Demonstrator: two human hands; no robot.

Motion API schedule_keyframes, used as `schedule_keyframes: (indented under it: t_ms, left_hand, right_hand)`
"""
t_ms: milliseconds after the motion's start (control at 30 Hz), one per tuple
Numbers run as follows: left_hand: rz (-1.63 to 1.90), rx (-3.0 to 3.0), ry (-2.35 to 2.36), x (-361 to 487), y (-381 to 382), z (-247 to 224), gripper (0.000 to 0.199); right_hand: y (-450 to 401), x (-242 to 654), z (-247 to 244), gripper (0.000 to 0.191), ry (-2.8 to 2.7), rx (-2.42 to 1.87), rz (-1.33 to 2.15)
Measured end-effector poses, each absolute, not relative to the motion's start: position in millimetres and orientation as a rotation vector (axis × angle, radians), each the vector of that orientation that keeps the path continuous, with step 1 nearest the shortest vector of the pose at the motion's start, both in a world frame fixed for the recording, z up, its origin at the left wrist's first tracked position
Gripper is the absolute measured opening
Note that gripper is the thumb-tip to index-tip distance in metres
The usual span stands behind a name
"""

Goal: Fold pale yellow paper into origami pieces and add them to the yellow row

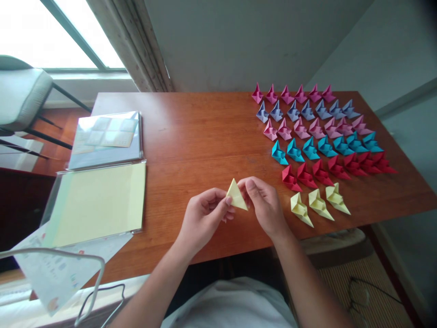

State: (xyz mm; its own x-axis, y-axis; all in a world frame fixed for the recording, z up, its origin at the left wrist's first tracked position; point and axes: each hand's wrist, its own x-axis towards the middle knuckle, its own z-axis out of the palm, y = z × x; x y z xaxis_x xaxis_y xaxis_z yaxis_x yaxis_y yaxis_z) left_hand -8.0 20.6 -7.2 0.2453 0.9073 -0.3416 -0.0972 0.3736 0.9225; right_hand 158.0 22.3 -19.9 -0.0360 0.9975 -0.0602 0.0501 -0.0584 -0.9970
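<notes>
A small pale yellow paper (236, 197), folded into a triangle, is held up over the front of the table with its point upward. My left hand (209, 214) pinches its lower left side, thumb in front and fingers behind. At the right edge, the curled fingers of my right hand (262, 200) meet the paper; its thumb lies against the index finger, and some fingertips are hidden. Closest to my right hand stand three yellow folded paper pieces (318, 205) in a row, the same colour as the held paper.
Rows of red (321, 174), turquoise (310, 149), pink (301, 128), lavender (293, 111) and magenta folded pieces (287, 94) fill the wooden table's (191, 136) right side. On the left lie a yellow paper pack (102, 200), another pack (105, 146) and a printed sheet (64, 264).
</notes>
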Motion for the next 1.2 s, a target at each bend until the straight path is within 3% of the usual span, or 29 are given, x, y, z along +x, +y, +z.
schedule_keyframes:
  t_ms: [367,1200]
  left_hand:
    - [0.846,0.927,1.099,-8.7,21.1,-7.6,0.026]
    - [0.924,0.868,1.104,-11.2,21.5,-4.3,0.019]
  right_hand:
    - [19.4,158.7,-21.3,0.021,-1.587,-1.387,0.894]
    - [8.9,158.9,-21.8,0.018,-1.454,-1.341,1.068]
